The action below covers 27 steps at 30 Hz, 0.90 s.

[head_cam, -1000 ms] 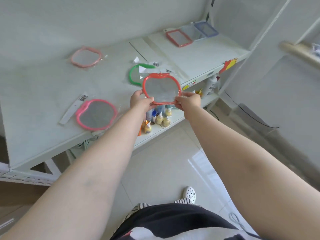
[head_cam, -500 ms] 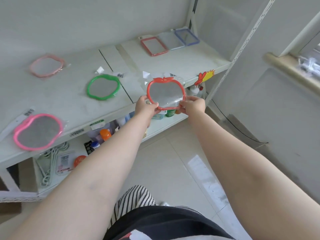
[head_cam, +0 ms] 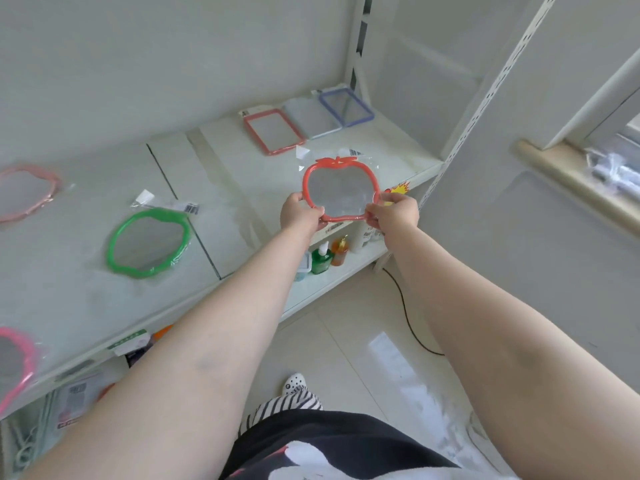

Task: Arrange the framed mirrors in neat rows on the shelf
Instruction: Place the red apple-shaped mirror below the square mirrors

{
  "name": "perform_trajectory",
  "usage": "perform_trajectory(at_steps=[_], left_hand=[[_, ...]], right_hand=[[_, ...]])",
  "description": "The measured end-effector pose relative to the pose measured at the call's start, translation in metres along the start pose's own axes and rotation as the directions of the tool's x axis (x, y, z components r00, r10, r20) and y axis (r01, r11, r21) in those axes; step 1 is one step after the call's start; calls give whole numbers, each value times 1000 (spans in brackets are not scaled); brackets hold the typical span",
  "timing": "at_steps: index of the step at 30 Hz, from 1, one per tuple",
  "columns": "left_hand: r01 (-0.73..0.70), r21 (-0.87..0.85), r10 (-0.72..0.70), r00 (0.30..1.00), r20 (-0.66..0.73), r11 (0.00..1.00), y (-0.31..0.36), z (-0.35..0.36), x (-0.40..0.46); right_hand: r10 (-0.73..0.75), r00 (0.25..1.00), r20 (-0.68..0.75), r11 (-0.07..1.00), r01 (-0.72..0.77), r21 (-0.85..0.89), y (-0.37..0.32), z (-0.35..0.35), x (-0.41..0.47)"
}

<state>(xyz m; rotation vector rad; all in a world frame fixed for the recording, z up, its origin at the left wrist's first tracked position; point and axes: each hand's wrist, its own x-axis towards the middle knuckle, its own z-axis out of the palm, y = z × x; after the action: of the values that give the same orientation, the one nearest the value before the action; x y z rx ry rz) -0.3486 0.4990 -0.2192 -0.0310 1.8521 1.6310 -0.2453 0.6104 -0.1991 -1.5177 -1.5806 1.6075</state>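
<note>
An orange apple-shaped mirror (head_cam: 341,190) in a clear wrapper is held just above the front right part of the white shelf (head_cam: 214,188). My left hand (head_cam: 299,214) grips its lower left rim and my right hand (head_cam: 394,214) pinches its lower right rim. A green wavy mirror (head_cam: 149,242) lies flat to the left. A pale pink mirror (head_cam: 24,194) lies at the far left, and a bright pink one (head_cam: 15,362) at the left front edge. At the back right lie a red rectangular mirror (head_cam: 273,131), a white one (head_cam: 310,119) and a blue one (head_cam: 346,107) side by side.
Below the top board, a lower shelf (head_cam: 332,271) carries bottles, among them a green one (head_cam: 322,259) and an orange one (head_cam: 339,252). A white upright post (head_cam: 485,95) bounds the shelf on the right. A black cable (head_cam: 408,317) runs over the tiled floor.
Both hands have carried the orange apple mirror to the right and farther back over the shelf. My view has swung right, so the green and pink mirrors now sit farther left.
</note>
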Motion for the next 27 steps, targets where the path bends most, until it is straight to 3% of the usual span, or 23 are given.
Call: perform_trajectory(at_steps=[7, 14, 21, 27], left_hand=[[6, 55, -4, 999, -37, 998, 34, 29, 56], [56, 99, -34, 977, -210, 994, 33, 21, 106], [11, -11, -15, 906, -423, 1000, 41, 35, 141], [22, -30, -35, 841, -540, 999, 35, 57, 148]], right_hand=[[13, 1000, 11, 995, -12, -96, -32, 16, 66], [20, 987, 156, 990, 1, -139, -47, 58, 117], [-5, 921, 390, 964, 109, -244, -72, 87, 177], [7, 870, 493, 914, 195, -356, -66, 92, 211]])
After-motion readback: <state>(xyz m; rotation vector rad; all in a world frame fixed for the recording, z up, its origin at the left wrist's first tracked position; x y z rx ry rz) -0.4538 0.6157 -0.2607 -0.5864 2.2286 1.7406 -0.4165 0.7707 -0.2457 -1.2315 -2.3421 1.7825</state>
